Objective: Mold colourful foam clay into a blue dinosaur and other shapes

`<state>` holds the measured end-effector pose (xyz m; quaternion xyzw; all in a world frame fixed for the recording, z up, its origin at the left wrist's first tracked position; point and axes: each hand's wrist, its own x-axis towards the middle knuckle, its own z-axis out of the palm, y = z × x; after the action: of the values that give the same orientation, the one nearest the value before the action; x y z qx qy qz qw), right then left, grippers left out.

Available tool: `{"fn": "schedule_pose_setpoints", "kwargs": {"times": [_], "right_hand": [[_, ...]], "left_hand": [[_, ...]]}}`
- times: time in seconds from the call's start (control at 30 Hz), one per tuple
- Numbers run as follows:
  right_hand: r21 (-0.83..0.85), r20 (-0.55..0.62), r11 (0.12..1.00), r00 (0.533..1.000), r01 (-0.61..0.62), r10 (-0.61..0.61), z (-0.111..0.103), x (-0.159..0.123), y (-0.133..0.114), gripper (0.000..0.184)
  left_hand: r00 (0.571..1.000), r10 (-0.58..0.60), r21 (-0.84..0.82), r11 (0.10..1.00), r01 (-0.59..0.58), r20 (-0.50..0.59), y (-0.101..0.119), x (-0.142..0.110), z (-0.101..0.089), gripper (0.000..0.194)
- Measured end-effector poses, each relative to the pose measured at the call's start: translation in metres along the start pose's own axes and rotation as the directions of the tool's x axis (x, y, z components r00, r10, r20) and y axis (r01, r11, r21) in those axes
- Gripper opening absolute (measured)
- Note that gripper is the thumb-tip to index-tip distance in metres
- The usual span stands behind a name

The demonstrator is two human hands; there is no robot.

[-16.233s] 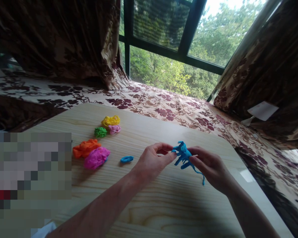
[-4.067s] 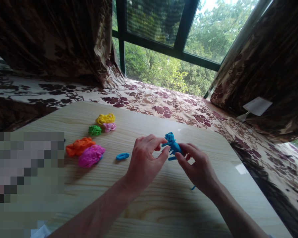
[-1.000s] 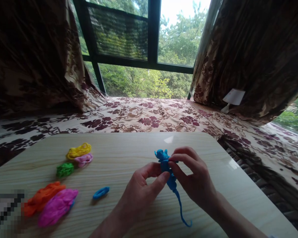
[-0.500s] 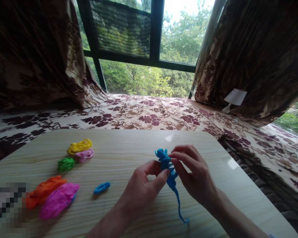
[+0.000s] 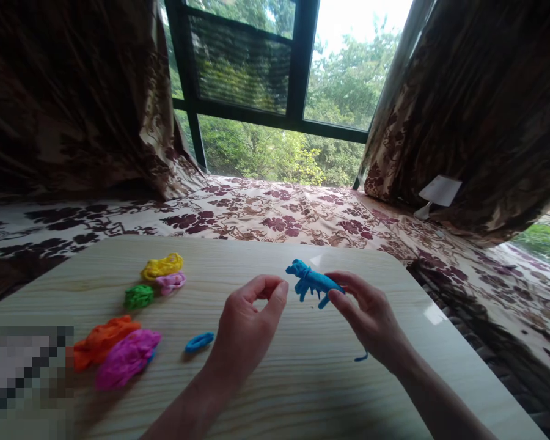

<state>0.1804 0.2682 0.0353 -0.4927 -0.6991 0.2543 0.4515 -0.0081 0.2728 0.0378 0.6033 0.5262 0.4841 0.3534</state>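
A blue modelling-clay animal figure [image 5: 316, 282] is held in the air over the table, its head to the left and its legs hanging down. My right hand [image 5: 366, 311] grips its rear end between thumb and fingers. The tip of its thin tail [image 5: 360, 357] shows below that hand; the rest of the tail is hidden. Just left of the figure, apart from it, is my left hand [image 5: 252, 318], thumb and forefinger pinched together. Whether anything small is between those fingertips cannot be made out. A blue clay ring [image 5: 199, 342] lies on the table left of my left hand.
On the left of the pale wooden table [image 5: 238, 256] lie yellow clay [image 5: 162, 266], pale pink clay [image 5: 171, 282], green clay [image 5: 139, 296], orange clay [image 5: 105, 339] and bright pink clay [image 5: 128, 360]. Behind are a flowered cloth [image 5: 275, 208], a window and a small white lamp [image 5: 441, 190].
My left hand has let go of the clay figure and moved left. My right hand has shifted to the figure's rear, and the figure has turned from nearly upright to roughly level. The view has shifted slightly.
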Motion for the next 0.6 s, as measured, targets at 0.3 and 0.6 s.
{"fn": "schedule_pose_setpoints", "kwargs": {"times": [0.3,0.6], "right_hand": [[0.264,0.135,0.946,0.978,-0.188,0.157,-0.002,0.002,0.000,0.026],[0.348,0.163,0.909,0.970,-0.230,0.183,0.001,0.002,0.002,0.024]], "left_hand": [[0.973,0.230,0.014,0.973,-0.231,0.024,0.002,0.006,-0.007,0.031],[0.979,-0.025,-0.203,0.977,0.066,0.201,-0.009,0.005,-0.001,0.051]]}}
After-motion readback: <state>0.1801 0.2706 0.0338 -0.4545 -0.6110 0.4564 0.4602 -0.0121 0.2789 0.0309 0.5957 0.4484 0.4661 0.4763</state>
